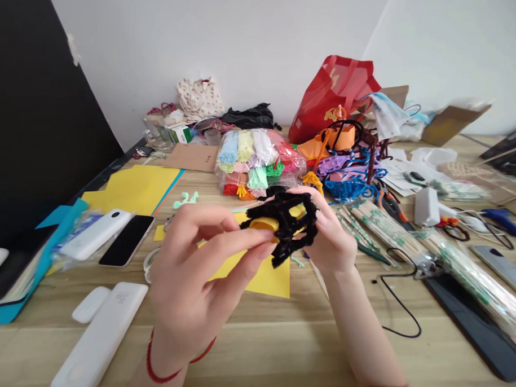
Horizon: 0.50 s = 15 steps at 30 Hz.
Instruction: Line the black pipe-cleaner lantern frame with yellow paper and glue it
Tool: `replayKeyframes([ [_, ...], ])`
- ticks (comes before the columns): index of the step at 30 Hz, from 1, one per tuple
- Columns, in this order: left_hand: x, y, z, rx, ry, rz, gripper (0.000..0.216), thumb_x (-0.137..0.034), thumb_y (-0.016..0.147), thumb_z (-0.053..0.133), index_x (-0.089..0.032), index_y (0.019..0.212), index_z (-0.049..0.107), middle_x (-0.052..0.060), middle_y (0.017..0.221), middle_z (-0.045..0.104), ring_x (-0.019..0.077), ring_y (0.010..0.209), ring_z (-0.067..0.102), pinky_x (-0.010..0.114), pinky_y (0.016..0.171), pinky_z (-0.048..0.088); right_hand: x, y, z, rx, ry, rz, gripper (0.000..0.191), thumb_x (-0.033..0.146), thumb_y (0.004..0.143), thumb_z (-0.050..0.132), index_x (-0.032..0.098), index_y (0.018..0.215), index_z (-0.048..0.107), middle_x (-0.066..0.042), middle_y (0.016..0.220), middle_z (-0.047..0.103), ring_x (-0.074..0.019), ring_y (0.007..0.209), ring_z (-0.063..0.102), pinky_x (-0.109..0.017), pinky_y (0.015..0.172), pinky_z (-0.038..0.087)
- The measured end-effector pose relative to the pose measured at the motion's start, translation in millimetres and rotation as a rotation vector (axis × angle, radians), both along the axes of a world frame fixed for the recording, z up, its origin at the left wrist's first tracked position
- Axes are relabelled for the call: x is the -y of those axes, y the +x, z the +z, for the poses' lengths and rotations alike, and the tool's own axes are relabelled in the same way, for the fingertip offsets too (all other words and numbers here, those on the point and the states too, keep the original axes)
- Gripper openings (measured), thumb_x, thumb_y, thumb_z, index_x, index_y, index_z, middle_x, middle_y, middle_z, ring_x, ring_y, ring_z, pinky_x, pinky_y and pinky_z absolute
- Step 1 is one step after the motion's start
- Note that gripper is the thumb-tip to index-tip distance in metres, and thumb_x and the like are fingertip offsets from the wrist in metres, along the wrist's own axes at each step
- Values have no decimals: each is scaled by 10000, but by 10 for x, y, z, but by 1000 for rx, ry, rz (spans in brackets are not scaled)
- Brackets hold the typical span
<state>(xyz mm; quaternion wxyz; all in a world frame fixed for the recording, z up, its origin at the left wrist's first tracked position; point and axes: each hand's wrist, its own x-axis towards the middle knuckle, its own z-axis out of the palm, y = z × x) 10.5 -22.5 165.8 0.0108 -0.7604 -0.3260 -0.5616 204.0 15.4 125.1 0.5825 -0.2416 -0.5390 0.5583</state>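
Both hands are raised over the wooden table, working on one small craft piece. It is a yellow form wrapped in black fuzzy pipe cleaner. My left hand, with a red string bracelet on its wrist, pinches the left end of the piece between thumb and fingertips. My right hand cups and grips the black pipe cleaner from the right and behind. A sheet of yellow paper lies on the table below the hands.
A clear bag of coloured pipe cleaners lies behind the hands, with a red bag and finished pipe-cleaner pieces at right. Bundles of sticks, pliers and a cable lie right. A phone and white power banks lie left.
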Motion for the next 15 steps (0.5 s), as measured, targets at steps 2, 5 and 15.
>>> replayKeyframes([
  [2,36,3,11,26,-52,21,97,-174,885,735,-236,954,708,2,912,647,122,809,603,261,673,515,6,4,-35,49,64,-96,362,531,860,649,338,1164,617,-45,1165,726,-313,1079,698,-467,858,588],
  [5,79,23,16,46,-194,-5,99,-243,889,740,-236,979,699,-18,885,680,83,662,561,227,560,462,19,-2,-92,181,174,-290,420,587,873,612,341,1212,575,-63,1268,671,-325,1216,627,-521,1036,505],
  [15,-143,107,-60,447,-969,-607,130,-303,876,725,-229,982,709,-79,511,555,36,376,422,122,353,346,88,-57,-18,281,589,-512,358,343,928,629,351,1285,608,-47,1273,643,-285,1268,586,-481,1109,464],
])
